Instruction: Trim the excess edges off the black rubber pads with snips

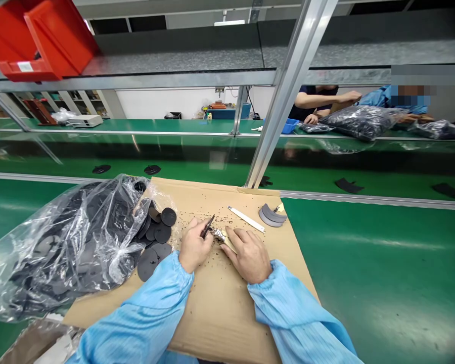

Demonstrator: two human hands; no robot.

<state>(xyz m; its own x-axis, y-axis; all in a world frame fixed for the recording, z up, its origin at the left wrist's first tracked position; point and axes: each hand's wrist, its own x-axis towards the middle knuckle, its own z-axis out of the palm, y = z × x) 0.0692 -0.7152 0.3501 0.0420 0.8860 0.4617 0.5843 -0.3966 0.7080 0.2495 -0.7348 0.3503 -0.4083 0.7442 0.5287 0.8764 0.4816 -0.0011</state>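
A clear plastic bag [60, 247] spills flat black round discs [155, 237] onto a brown cardboard sheet [220, 303]. The left hand [195, 247] pinches one thin black disc [208, 226] on edge; the right hand [248, 253] grips a small metal cutter [219, 233] touching it.

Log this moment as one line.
left hand: pinching dark piece | right hand: on cutter | surface: cardboard | bag of discs left
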